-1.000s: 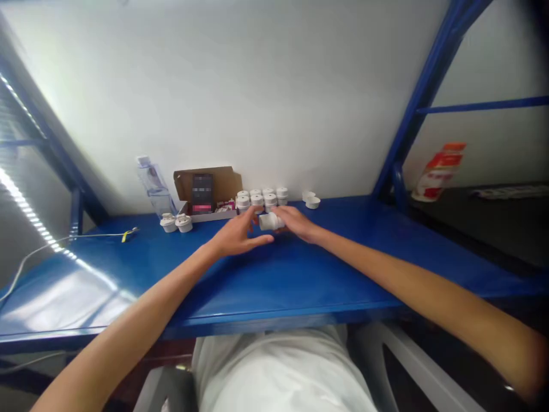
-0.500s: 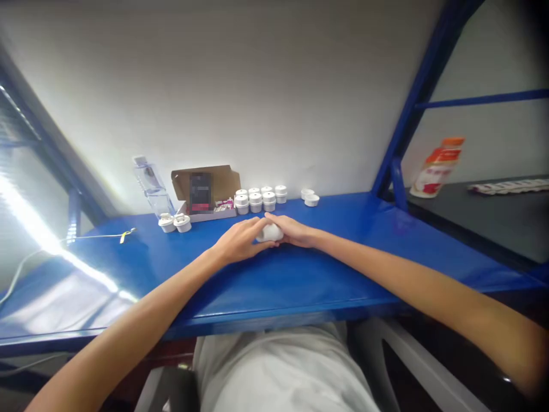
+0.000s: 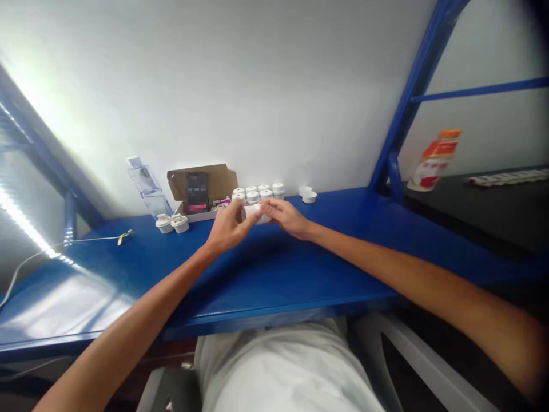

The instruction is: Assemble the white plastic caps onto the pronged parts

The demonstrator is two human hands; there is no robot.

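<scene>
My left hand (image 3: 228, 226) is closed around the left side of a white round plastic fitting (image 3: 249, 214), raised above the blue table (image 3: 278, 280). My right hand (image 3: 288, 218) grips the right end of the same fitting with its fingertips. The fingers cover much of the piece, so its details are hidden. Just behind the hands, several white capped plastic fittings (image 3: 253, 196) stand in rows. To their right sit two white cups (image 3: 309, 197). Two more white fittings (image 3: 180, 222) with raised parts on top stand at the left.
Against the wall stands an open cardboard box (image 3: 223, 178) with a phone (image 3: 197, 191) propped in it. A clear bottle (image 3: 148, 184) leans beside it. On the left lies a white cable (image 3: 96, 238). An orange-capped bottle (image 3: 433, 163) stands on a dark surface at right.
Both hands have lifted the white fitting up and slightly left, away from the tabletop. It now appears turned lengthwise between them. The camera view has shifted slightly.
</scene>
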